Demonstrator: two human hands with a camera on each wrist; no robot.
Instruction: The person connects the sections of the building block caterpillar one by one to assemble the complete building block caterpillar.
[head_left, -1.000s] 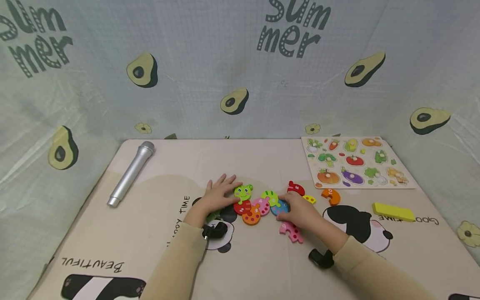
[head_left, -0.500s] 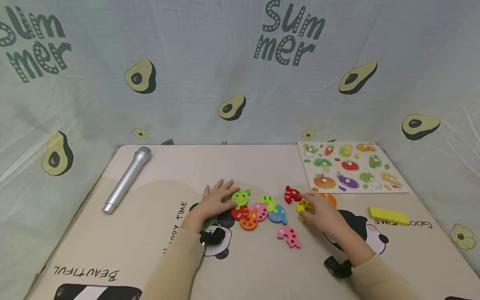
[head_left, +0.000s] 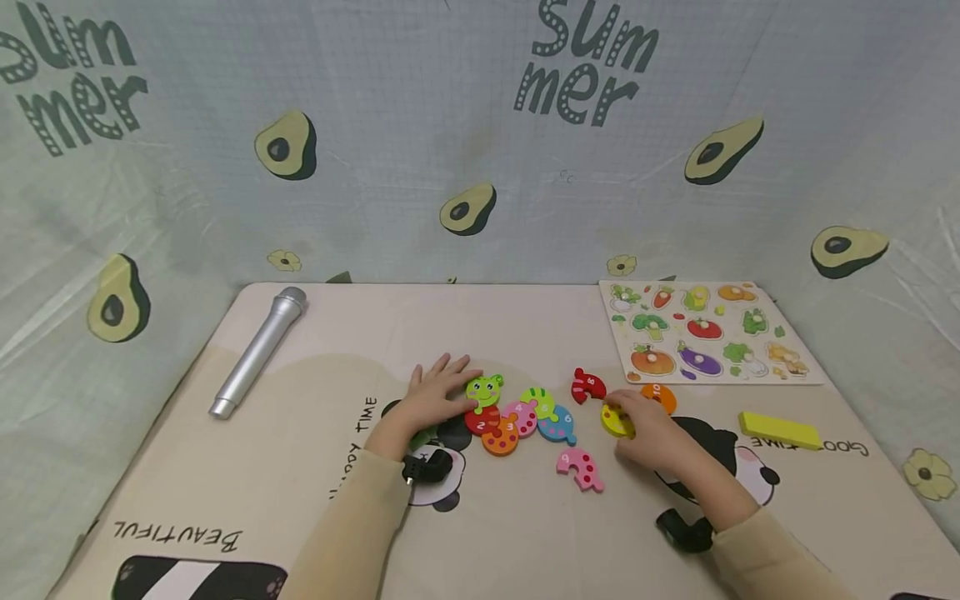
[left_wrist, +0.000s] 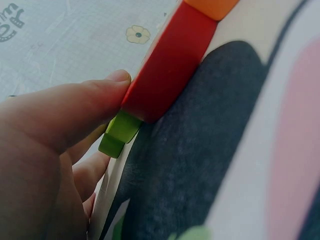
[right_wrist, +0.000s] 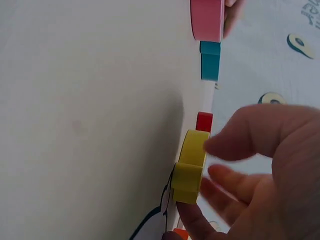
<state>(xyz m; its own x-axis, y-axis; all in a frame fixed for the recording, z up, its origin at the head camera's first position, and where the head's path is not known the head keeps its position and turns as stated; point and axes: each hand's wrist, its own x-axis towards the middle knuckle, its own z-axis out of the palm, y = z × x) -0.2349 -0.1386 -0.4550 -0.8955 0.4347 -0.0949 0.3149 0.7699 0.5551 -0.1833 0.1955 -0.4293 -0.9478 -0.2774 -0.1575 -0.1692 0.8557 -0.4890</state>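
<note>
Nearest me on the cloth-printed tabletop (head_left: 525,533) sits a pink, red-dotted, arched wooden-looking piece (head_left: 579,470), apart from the others. Just beyond, my right hand (head_left: 652,429) has thumb and fingers bent round a thick, rounded yellow piece (right_wrist: 191,152); how firmly they press, I cannot tell. If I have only its edge, it could slip or tip.

My left hand (head_left: 427,404) lies with fingers spread, thumb touching a red piece marked 2 (head_left: 482,420) in a winding row, from a smiling green head (head_left: 483,392) to a spotted blue piece (head_left: 557,425). A sideways drag of that thumb could pull the row apart.

Slightly farther, a striped red arch (head_left: 587,387) and a round orange piece (head_left: 660,397) sit close enough for my right fingers to knock. Farthest are a white vegetable-picture board (head_left: 624,340) and a silver microphone (head_left: 258,352).
</note>
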